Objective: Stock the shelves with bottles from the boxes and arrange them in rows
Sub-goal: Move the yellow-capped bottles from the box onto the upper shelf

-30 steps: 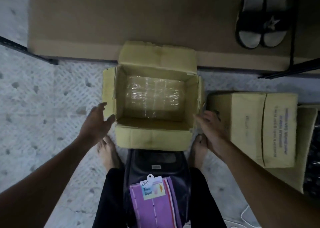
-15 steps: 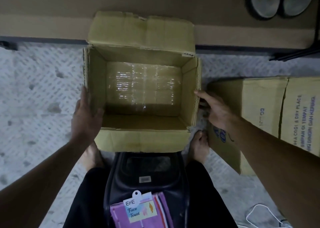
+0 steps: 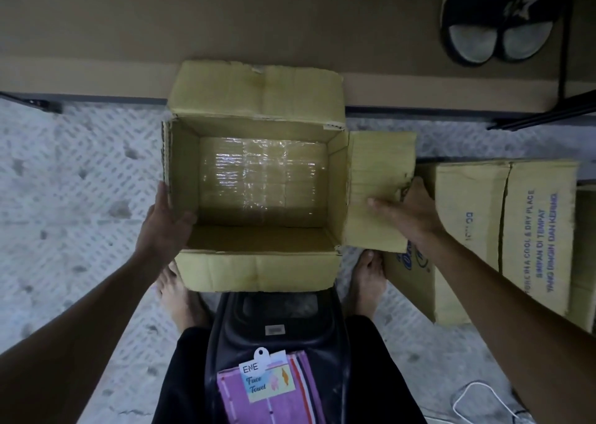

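Your left hand (image 3: 164, 226) is clasping the box (image 3: 258, 272) wall, fingers hidden outside; right hand (image 3: 409, 212) is pinching the flap (image 3: 377, 172), fingers underneath.

Tag (image 3: 266, 380) "ENE Face Towel"; side box (image 3: 529, 246) "COOL & DRY PLACE"
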